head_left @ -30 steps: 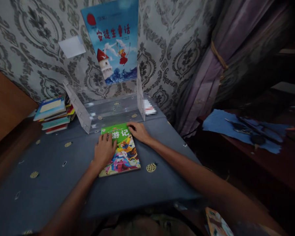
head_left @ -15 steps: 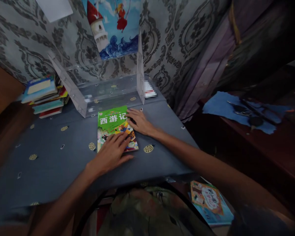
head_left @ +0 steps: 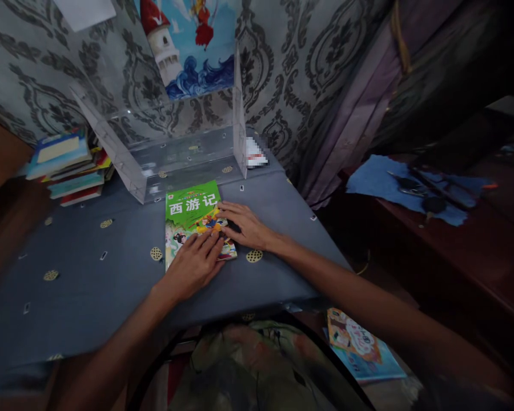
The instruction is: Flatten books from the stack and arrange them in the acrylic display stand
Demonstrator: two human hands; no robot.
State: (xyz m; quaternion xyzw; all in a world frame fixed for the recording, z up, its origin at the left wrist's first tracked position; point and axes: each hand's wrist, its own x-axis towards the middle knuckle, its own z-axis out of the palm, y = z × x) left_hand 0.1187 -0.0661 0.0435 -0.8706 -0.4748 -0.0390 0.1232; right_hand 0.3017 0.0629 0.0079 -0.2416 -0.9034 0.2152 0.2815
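A green picture book (head_left: 191,210) lies flat on the grey-blue tablecloth (head_left: 89,285), just in front of a clear acrylic stand (head_left: 154,165). My left hand (head_left: 195,264) rests flat on the book's lower part, fingers stretched out. My right hand (head_left: 244,224) lies on the book's right edge with its fingers spread and flat. A blue storybook (head_left: 192,51) stands upright in the acrylic stand against the wall.
A stack of books (head_left: 66,168) sits at the table's back left. Another book (head_left: 360,345) lies on the floor to the lower right. A dark side table with a blue cloth (head_left: 394,185) and tools stands at the right, beside a curtain (head_left: 360,97).
My left hand slid from the book's upper left down to its lower part. My right hand moved down along the right edge. The view tilted downward, showing the floor book.
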